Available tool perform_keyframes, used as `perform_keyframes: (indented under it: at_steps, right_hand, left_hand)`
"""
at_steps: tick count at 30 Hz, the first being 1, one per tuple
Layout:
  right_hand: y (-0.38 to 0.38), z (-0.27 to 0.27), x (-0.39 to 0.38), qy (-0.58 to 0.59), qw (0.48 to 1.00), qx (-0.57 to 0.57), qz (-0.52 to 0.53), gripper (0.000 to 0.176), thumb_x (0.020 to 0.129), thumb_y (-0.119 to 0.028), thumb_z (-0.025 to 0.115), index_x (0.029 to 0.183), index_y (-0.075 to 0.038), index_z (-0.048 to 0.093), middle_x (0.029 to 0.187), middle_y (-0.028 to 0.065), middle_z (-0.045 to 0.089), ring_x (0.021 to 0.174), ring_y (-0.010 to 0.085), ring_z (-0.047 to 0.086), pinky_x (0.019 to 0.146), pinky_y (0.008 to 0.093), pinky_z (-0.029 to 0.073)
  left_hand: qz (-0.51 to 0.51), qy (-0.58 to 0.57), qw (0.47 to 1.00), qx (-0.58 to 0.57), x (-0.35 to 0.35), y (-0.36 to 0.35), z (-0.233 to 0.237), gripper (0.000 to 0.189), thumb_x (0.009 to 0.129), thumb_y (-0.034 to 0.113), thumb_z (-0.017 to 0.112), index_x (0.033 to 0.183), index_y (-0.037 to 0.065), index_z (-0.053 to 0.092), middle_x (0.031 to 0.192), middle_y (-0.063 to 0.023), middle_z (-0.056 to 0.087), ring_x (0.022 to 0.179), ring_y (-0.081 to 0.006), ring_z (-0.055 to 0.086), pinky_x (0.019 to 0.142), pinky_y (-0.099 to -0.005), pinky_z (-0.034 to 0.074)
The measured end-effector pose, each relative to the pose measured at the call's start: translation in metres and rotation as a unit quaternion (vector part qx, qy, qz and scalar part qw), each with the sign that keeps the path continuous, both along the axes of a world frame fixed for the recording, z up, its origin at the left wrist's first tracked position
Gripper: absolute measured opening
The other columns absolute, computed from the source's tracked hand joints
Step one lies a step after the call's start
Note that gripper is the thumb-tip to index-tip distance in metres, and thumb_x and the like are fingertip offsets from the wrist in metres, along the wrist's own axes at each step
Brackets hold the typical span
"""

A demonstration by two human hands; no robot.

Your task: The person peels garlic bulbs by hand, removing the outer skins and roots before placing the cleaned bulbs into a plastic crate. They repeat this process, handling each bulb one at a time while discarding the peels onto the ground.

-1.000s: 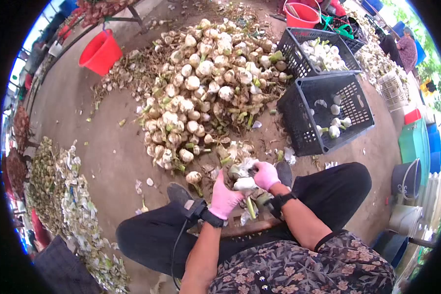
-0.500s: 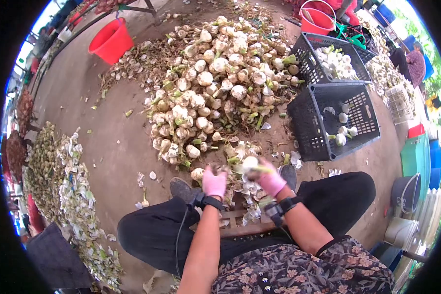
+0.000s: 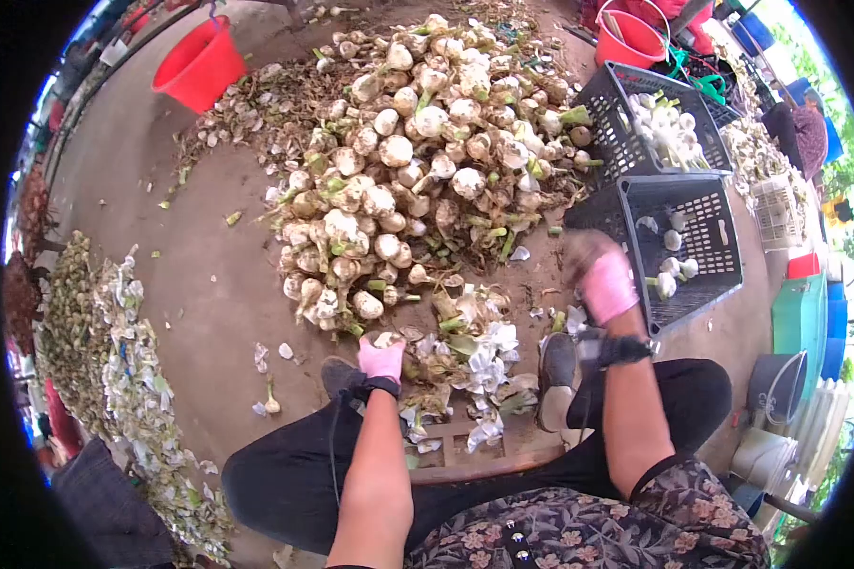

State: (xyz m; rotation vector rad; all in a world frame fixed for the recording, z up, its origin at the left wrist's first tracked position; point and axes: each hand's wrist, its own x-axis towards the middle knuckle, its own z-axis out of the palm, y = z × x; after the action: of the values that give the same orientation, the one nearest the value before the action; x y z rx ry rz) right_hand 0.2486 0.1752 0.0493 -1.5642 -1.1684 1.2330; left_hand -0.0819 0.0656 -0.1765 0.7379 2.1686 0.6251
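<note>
My left hand (image 3: 381,358), in a pink glove, is low at the near edge of the garlic heap (image 3: 417,171). Its fingers are closed on a garlic bulb (image 3: 387,339). My right hand (image 3: 603,280), gloved alike, is raised beside the near black crate (image 3: 636,209), at its left wall. Motion smears its fingers, and what they may hold cannot be made out. Several cleaned white bulbs (image 3: 669,266) lie in that crate. Loose peelings (image 3: 489,356) are strewn between my feet.
Behind the near crate stands another black crate (image 3: 626,90) with many white bulbs. Red buckets stand at the back left (image 3: 199,64) and back right (image 3: 628,40). A strip of trimmings (image 3: 147,379) runs along the left. A person (image 3: 808,137) sits at the far right.
My right hand has swung right and forward from the peelings to the crate; a white bulb showed in it earlier. My left hand has shifted left onto a bulb at the heap's edge.
</note>
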Motion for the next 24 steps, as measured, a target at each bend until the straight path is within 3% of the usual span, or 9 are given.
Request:
perform_keyframes:
  at_steps: [2, 3, 5, 7, 11, 12, 13, 21, 24]
  right_hand:
    - [-0.035, -0.067, -0.015, 0.101, 0.983, -0.086, 0.129, 0.026, 0.089, -0.020, 0.049, 0.090, 0.001, 0.064, 0.065, 0.0049, 0.060, 0.065, 0.0163, 0.060, 0.060, 0.0285, 0.049]
    - [-0.057, -0.126, -0.020, 0.009, 0.970, 0.034, 0.242, 0.029, 0.091, -0.023, 0.051, 0.091, 0.002, 0.065, 0.071, 0.0069, 0.064, 0.070, 0.0182, 0.062, 0.065, 0.0306, 0.049]
    - [-0.091, -0.101, -0.070, -0.152, 0.937, -0.137, 0.282, 0.030, 0.094, -0.023, 0.046, 0.112, -0.003, 0.059, 0.086, 0.0120, 0.066, 0.078, 0.0237, 0.063, 0.069, 0.0337, 0.051]
    - [-0.115, -0.127, -0.085, -0.216, 0.934, -0.051, 0.281, 0.037, 0.094, -0.032, 0.052, 0.096, 0.004, 0.062, 0.085, 0.0091, 0.065, 0.081, 0.0200, 0.061, 0.073, 0.0308, 0.047]
    - [-0.114, -0.095, -0.105, -0.031, 0.988, -0.049, 0.147, 0.036, 0.098, -0.028, 0.041, 0.122, -0.001, 0.050, 0.108, 0.0160, 0.060, 0.104, 0.0235, 0.057, 0.083, 0.0312, 0.048]
    - [-0.112, -0.092, -0.108, 0.232, 0.969, -0.082, 0.027, 0.035, 0.097, -0.026, 0.045, 0.120, 0.000, 0.051, 0.107, 0.0144, 0.061, 0.102, 0.0215, 0.058, 0.082, 0.0302, 0.048]
    - [-0.108, -0.077, -0.109, 0.477, 0.868, -0.106, -0.091, 0.035, 0.096, -0.025, 0.048, 0.118, 0.001, 0.051, 0.106, 0.0127, 0.061, 0.099, 0.0195, 0.059, 0.080, 0.0292, 0.048]
    - [-0.124, -0.057, -0.108, 0.244, 0.968, -0.040, -0.028, 0.035, 0.088, -0.020, 0.063, 0.115, 0.000, 0.054, 0.110, 0.0084, 0.062, 0.097, 0.0179, 0.060, 0.086, 0.0318, 0.048]
    - [-0.127, -0.074, -0.107, 0.166, 0.985, -0.044, -0.005, 0.036, 0.089, -0.019, 0.062, 0.117, 0.001, 0.054, 0.109, 0.0075, 0.062, 0.097, 0.0139, 0.059, 0.085, 0.0290, 0.048]
  left_hand:
    - [0.131, -0.239, 0.956, 0.110, 0.014, 0.011, 0.017, 0.053, 0.072, 0.003, 0.072, 0.118, 0.007, 0.045, 0.099, -0.0075, 0.061, 0.085, -0.0222, 0.062, 0.073, -0.0344, 0.051]
    - [0.197, -0.355, 0.905, 0.126, 0.023, 0.017, 0.032, 0.042, 0.077, 0.000, 0.065, 0.115, 0.006, 0.048, 0.103, -0.0084, 0.060, 0.087, -0.0228, 0.062, 0.076, -0.0370, 0.052]
    - [0.204, -0.542, 0.806, 0.124, 0.031, 0.024, 0.082, 0.045, 0.078, -0.003, 0.063, 0.119, 0.008, 0.047, 0.106, -0.0081, 0.060, 0.095, -0.0207, 0.059, 0.082, -0.0387, 0.050]
    - [0.180, -0.630, 0.742, 0.142, 0.039, 0.024, 0.101, 0.040, 0.080, -0.004, 0.061, 0.116, 0.009, 0.051, 0.109, -0.0063, 0.060, 0.097, -0.0214, 0.060, 0.082, -0.0404, 0.052]
    - [-0.001, -0.559, 0.800, 0.218, 0.068, 0.009, 0.147, 0.055, 0.070, -0.011, 0.071, 0.118, 0.005, 0.050, 0.110, -0.0061, 0.059, 0.102, -0.0185, 0.058, 0.088, -0.0329, 0.050]
    - [-0.050, -0.500, 0.829, 0.247, 0.074, 0.002, 0.153, 0.061, 0.067, -0.010, 0.074, 0.120, 0.005, 0.048, 0.110, -0.0066, 0.059, 0.101, -0.0182, 0.058, 0.087, -0.0320, 0.049]
    - [-0.097, -0.437, 0.851, 0.275, 0.080, -0.002, 0.167, 0.066, 0.064, -0.009, 0.077, 0.121, 0.006, 0.046, 0.110, -0.0071, 0.059, 0.101, -0.0179, 0.058, 0.087, -0.0310, 0.049]
    - [-0.159, -0.126, 0.903, 0.380, 0.113, -0.053, 0.217, 0.067, 0.057, -0.010, 0.076, 0.116, 0.003, 0.045, 0.110, -0.0075, 0.055, 0.103, -0.0172, 0.055, 0.093, -0.0311, 0.044]
    - [-0.121, -0.196, 0.895, 0.382, 0.110, -0.056, 0.215, 0.065, 0.060, -0.006, 0.077, 0.116, 0.004, 0.046, 0.109, -0.0072, 0.056, 0.100, -0.0173, 0.056, 0.090, -0.0305, 0.045]
